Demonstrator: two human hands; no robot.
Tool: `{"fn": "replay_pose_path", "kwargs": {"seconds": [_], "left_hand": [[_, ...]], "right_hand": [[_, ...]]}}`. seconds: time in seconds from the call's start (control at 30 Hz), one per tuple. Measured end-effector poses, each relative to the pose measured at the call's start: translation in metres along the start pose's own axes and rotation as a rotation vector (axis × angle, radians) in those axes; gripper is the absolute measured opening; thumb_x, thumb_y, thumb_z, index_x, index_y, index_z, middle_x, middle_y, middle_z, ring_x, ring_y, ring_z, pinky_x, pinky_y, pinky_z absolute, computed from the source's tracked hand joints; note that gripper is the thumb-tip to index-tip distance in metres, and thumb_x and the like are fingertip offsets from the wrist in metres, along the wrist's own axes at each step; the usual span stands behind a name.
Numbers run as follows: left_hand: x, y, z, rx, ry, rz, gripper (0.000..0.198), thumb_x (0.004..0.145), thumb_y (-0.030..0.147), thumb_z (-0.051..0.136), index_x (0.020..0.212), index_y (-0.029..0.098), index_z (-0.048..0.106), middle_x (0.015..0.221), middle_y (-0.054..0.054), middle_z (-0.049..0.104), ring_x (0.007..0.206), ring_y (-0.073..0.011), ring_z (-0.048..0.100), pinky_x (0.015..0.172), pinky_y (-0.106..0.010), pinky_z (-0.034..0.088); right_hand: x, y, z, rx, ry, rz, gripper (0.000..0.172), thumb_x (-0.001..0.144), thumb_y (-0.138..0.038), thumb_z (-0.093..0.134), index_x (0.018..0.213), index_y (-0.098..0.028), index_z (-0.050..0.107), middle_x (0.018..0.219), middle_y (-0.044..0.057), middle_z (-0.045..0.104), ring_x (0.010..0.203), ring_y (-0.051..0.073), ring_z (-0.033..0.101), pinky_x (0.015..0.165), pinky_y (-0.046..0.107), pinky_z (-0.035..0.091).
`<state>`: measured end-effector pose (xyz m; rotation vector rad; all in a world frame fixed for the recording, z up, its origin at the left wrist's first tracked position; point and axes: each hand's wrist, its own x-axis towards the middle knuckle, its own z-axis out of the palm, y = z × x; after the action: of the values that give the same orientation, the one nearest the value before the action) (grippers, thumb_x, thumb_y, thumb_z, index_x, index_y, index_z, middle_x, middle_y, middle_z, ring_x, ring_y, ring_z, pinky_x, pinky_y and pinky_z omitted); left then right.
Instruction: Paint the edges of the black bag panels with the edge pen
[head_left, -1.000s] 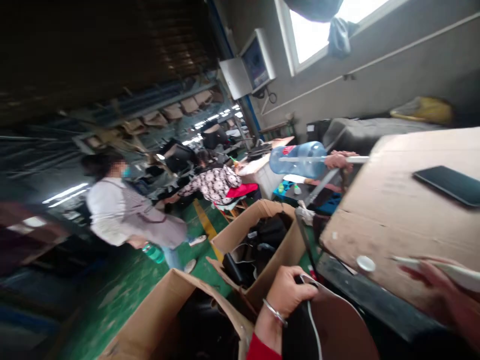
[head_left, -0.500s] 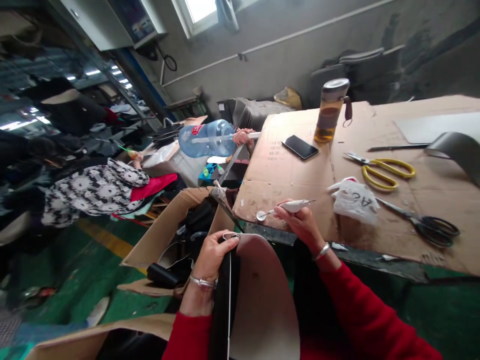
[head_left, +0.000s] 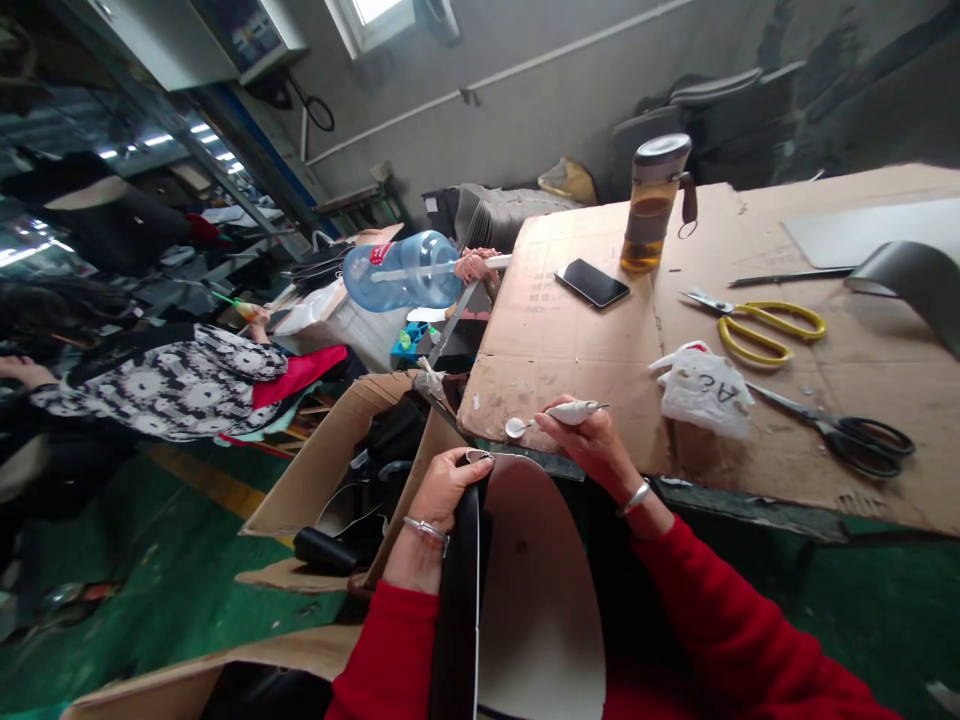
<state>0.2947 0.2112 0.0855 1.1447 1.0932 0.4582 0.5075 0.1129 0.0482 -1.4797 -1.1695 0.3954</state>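
Note:
My left hand (head_left: 444, 492) grips the top edge of a large curved panel (head_left: 541, 590), with the thumb over the rim. The panel has a dull beige face, a black side and a thin white line along its edge. My right hand (head_left: 592, 438) is closed around a white pen-like tool (head_left: 574, 411) above the front edge of the table. One thin end of the tool points left, at a small round white cap (head_left: 514, 428) on the cardboard; whether they touch I cannot tell. Its other thin end points right.
Cardboard (head_left: 555, 350) covers the table. On it lie a phone (head_left: 592, 283), a tea bottle (head_left: 655, 205), yellow-handled scissors (head_left: 772, 330), black scissors (head_left: 855, 440) and a crumpled plastic bag (head_left: 705, 388). An open carton (head_left: 337, 455) stands left; beyond it sits another person (head_left: 180, 385).
The white tool's left end has come closer to the small cap. My left hand and the panel have shifted slightly up and right in view, while the camera has turned a little.

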Motion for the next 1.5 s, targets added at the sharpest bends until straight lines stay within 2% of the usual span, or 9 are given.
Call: {"fn": "replay_pose_path", "kwargs": {"seconds": [0.2, 0.33, 0.43, 0.53, 0.63, 0.73, 1.13, 1.33, 1.5], "left_hand": [[0.007, -0.002, 0.002, -0.005, -0.022, -0.019, 0.036, 0.049, 0.031, 0.094, 0.07, 0.012, 0.072, 0.064, -0.002, 0.07, 0.057, -0.0126, 0.061, 0.057, -0.023, 0.046], [0.008, -0.002, 0.003, -0.006, -0.034, -0.029, 0.036, 0.049, 0.032, 0.094, 0.07, 0.012, 0.072, 0.064, -0.002, 0.07, 0.056, -0.0127, 0.06, 0.057, -0.023, 0.046], [0.008, -0.002, 0.003, -0.011, -0.043, -0.031, 0.037, 0.048, 0.032, 0.095, 0.069, 0.013, 0.072, 0.062, -0.001, 0.069, 0.055, -0.0119, 0.059, 0.056, -0.023, 0.044], [0.008, -0.003, 0.003, -0.016, -0.052, -0.03, 0.038, 0.048, 0.033, 0.095, 0.07, 0.012, 0.072, 0.063, -0.001, 0.069, 0.055, -0.0117, 0.058, 0.056, -0.022, 0.044], [0.007, -0.003, 0.003, -0.029, -0.067, -0.031, 0.038, 0.048, 0.033, 0.096, 0.071, 0.012, 0.073, 0.064, -0.002, 0.07, 0.056, -0.0117, 0.059, 0.057, -0.022, 0.044], [0.005, -0.003, 0.004, -0.054, -0.089, -0.033, 0.039, 0.048, 0.033, 0.097, 0.073, 0.011, 0.074, 0.067, -0.002, 0.071, 0.058, -0.0122, 0.061, 0.059, -0.022, 0.046], [0.002, -0.001, 0.008, -0.091, -0.118, -0.031, 0.039, 0.049, 0.032, 0.097, 0.073, 0.011, 0.074, 0.067, -0.001, 0.071, 0.059, -0.0111, 0.061, 0.06, -0.021, 0.046], [0.001, -0.002, 0.013, -0.072, -0.121, -0.013, 0.037, 0.051, 0.032, 0.096, 0.072, 0.012, 0.074, 0.064, -0.001, 0.068, 0.055, -0.0098, 0.057, 0.055, -0.02, 0.042], [-0.002, -0.002, 0.014, -0.104, -0.11, -0.001, 0.033, 0.053, 0.03, 0.095, 0.072, 0.012, 0.074, 0.065, 0.0, 0.068, 0.057, -0.0096, 0.058, 0.058, -0.02, 0.044]], "right_hand": [[0.001, 0.001, 0.001, 0.104, 0.029, -0.004, 0.03, 0.095, -0.047, 0.063, 0.087, -0.019, 0.073, 0.084, 0.004, 0.072, 0.075, 0.02, 0.065, 0.07, 0.03, 0.048], [0.002, 0.003, 0.001, 0.125, 0.023, -0.002, 0.033, 0.094, -0.049, 0.065, 0.083, -0.019, 0.074, 0.081, 0.005, 0.071, 0.073, 0.02, 0.064, 0.067, 0.03, 0.049], [0.001, 0.001, -0.001, 0.257, 0.04, 0.044, 0.034, 0.092, -0.051, 0.067, 0.085, -0.018, 0.074, 0.084, 0.006, 0.072, 0.072, 0.02, 0.065, 0.064, 0.03, 0.051], [0.0, -0.003, -0.005, 0.434, -0.023, 0.128, 0.033, 0.089, -0.051, 0.071, 0.088, -0.018, 0.074, 0.085, 0.007, 0.074, 0.074, 0.021, 0.069, 0.065, 0.03, 0.055], [-0.001, -0.005, -0.008, 0.509, -0.126, 0.176, 0.032, 0.087, -0.049, 0.074, 0.089, -0.017, 0.074, 0.081, 0.005, 0.074, 0.073, 0.02, 0.069, 0.064, 0.028, 0.055], [-0.001, -0.004, -0.01, 0.515, -0.18, 0.171, 0.032, 0.088, -0.048, 0.074, 0.088, -0.016, 0.074, 0.081, 0.005, 0.073, 0.073, 0.019, 0.068, 0.063, 0.027, 0.053], [0.001, -0.003, -0.01, 0.51, -0.228, 0.087, 0.029, 0.091, -0.044, 0.072, 0.085, -0.016, 0.075, 0.084, 0.004, 0.069, 0.074, 0.017, 0.064, 0.065, 0.026, 0.05], [0.002, -0.002, -0.01, 0.516, -0.252, 0.089, 0.03, 0.091, -0.045, 0.072, 0.086, -0.015, 0.075, 0.08, 0.004, 0.069, 0.073, 0.017, 0.063, 0.065, 0.026, 0.048], [0.002, 0.0, -0.01, 0.511, -0.275, 0.093, 0.028, 0.092, -0.043, 0.072, 0.086, -0.017, 0.076, 0.081, 0.003, 0.069, 0.074, 0.017, 0.063, 0.067, 0.026, 0.048]]}}
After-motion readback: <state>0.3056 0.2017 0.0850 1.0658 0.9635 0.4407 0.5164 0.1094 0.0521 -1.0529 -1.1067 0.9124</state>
